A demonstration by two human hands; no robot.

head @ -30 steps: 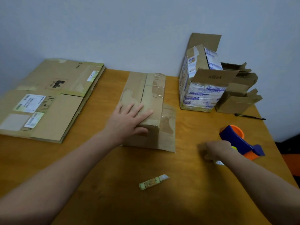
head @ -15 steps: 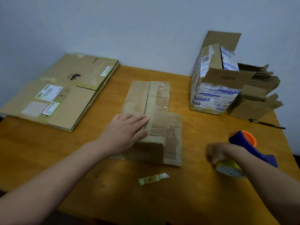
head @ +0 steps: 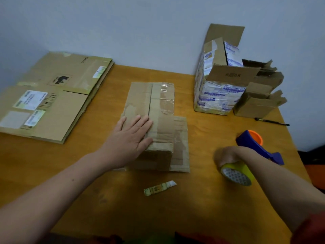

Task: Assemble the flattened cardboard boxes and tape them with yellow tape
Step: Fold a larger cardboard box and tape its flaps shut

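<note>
A small brown cardboard box (head: pixel 162 110) lies in the middle of the wooden table (head: pixel 202 199), its top flaps folded shut and streaked with old clear tape. My left hand (head: pixel 131 138) rests flat on its near left top, fingers straight. To the right, my right hand (head: pixel 226 154) grips a roll of yellow tape (head: pixel 236 174) and holds it just above the table. A stack of flattened boxes (head: pixel 52 95) with shipping labels lies at the far left.
A blue and orange tape dispenser (head: pixel 255 143) sits right behind my right hand. Two opened boxes (head: pixel 221 81) stand at the back right by the wall, with a black pen (head: pixel 271 121) near them. A crumpled tape scrap (head: pixel 159 188) lies near the front.
My right hand has picked the yellow tape roll up from beside the dispenser. My left hand has stayed pressed on the box while the view shifted.
</note>
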